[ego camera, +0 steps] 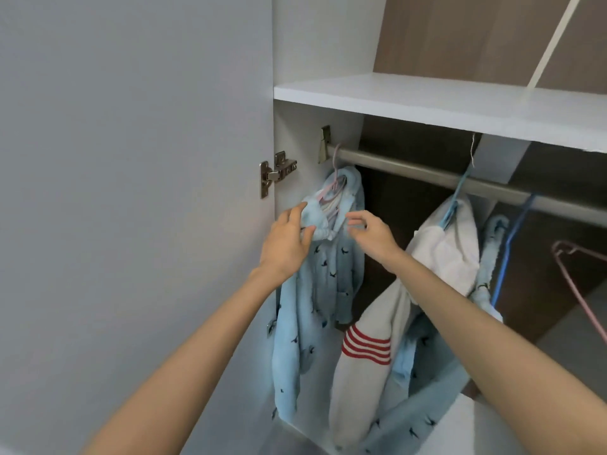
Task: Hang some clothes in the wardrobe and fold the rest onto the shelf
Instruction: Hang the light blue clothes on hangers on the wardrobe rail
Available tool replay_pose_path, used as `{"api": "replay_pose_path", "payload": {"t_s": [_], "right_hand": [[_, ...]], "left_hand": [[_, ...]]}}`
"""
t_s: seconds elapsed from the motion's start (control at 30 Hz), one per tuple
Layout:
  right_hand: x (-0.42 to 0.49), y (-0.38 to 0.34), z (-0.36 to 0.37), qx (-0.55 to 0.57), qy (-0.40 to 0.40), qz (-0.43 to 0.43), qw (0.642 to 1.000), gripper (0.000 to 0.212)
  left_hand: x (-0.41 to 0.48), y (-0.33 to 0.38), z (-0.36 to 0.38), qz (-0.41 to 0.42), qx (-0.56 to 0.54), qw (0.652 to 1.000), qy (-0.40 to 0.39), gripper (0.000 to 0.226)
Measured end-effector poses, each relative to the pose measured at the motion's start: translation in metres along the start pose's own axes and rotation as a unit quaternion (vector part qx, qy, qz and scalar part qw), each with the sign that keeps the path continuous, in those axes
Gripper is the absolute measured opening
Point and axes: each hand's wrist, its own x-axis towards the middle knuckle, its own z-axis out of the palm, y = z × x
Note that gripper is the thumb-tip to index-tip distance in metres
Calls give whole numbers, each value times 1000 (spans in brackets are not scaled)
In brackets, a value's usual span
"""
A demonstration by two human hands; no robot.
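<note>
A light blue garment with small dark bird prints hangs from a pink hanger at the left end of the metal rail. My left hand pinches the garment's bunched collar on its left side. My right hand hovers at the collar's right side, fingers curled and apart, just touching the fabric. To the right, a white garment with red stripes hangs on a blue hanger. Another blue printed piece hangs further right on a blue hanger.
A white shelf runs above the rail. The open wardrobe door stands at the left, with its hinge close to my left hand. A bare pink hanger hangs at the far right.
</note>
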Motion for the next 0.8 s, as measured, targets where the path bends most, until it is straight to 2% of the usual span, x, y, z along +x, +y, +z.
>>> {"api": "replay_pose_path", "payload": {"t_s": [0.27, 0.8], "right_hand": [[-125, -21, -1, 52, 65, 36, 996, 30], [-361, -18, 35, 82, 63, 135, 985, 26]], "left_hand": [[-82, 25, -32, 8, -108, 992, -58, 47], [-267, 20, -50, -24, -180, 964, -197, 42]]}}
